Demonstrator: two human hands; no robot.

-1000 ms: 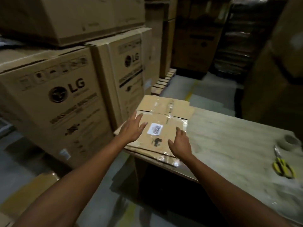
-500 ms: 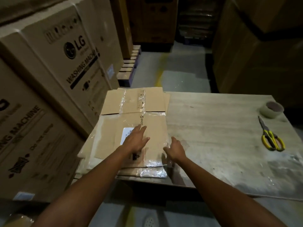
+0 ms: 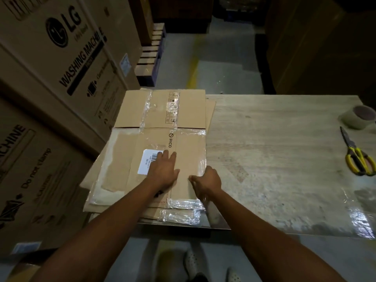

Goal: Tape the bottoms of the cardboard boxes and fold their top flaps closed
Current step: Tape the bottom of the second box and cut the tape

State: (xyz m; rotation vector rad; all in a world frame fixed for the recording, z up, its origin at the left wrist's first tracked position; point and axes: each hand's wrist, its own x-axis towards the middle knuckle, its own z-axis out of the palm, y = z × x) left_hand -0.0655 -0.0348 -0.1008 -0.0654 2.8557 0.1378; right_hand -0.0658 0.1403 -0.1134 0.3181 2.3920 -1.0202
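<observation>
The top flattened box (image 3: 189,151) lies on a stack (image 3: 177,218) of others at the left end of the table (image 3: 274,159). The left hand (image 3: 163,171) presses flat on it, fingers straight; the right hand (image 3: 207,181) curls at its right edge (blurred, so I cannot tell whether it pinches the edge). Best to lift only the top sheet while pinning the rest, then square it open bottom-up, since the tape roll (image 3: 358,117) and scissors (image 3: 358,159) sit well apart, at the far right
</observation>
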